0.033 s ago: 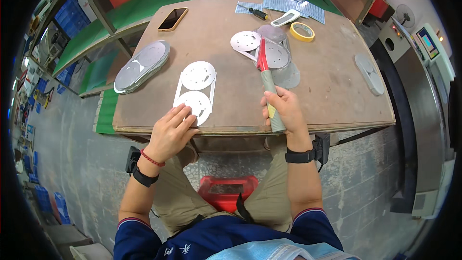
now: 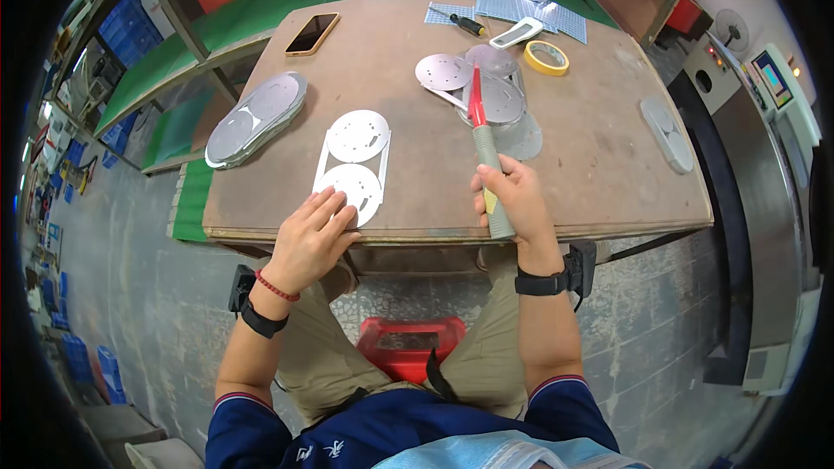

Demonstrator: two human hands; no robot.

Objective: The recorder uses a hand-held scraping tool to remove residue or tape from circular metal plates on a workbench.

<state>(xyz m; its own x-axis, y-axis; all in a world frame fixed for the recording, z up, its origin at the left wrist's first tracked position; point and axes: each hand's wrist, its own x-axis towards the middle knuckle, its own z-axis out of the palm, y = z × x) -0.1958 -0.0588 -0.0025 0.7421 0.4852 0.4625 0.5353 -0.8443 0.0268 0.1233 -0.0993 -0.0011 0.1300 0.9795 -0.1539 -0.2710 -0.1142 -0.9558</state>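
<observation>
My left hand (image 2: 314, 234) lies with outstretched fingers on the near end of a thin pale metal plate (image 2: 359, 136), made of two perforated discs joined by narrow side strips. Its fingertips rest on the nearer disc, covering part of it. My right hand (image 2: 514, 195) is wrapped round a stick-like tool with a ribbed grey-green handle (image 2: 488, 152), a yellow patch and a slim red front end; I cannot make out its exact kind. The red end points away from me, over a loose pile of similar disc plates (image 2: 499, 102). Whether it touches them I cannot tell.
A stack of grey plates (image 2: 258, 120) sits on the left, a phone (image 2: 313, 35) beyond it. Toward the back lie yellow tape (image 2: 546, 57), a white-handled tool (image 2: 516, 32), a screwdriver (image 2: 467, 24) and blue gridded sheets (image 2: 511, 5). A lone plate (image 2: 666, 134) lies far right.
The tool in my right hand has tilted very slightly to the right at its red end. My left hand and the plate beneath it look the same.
</observation>
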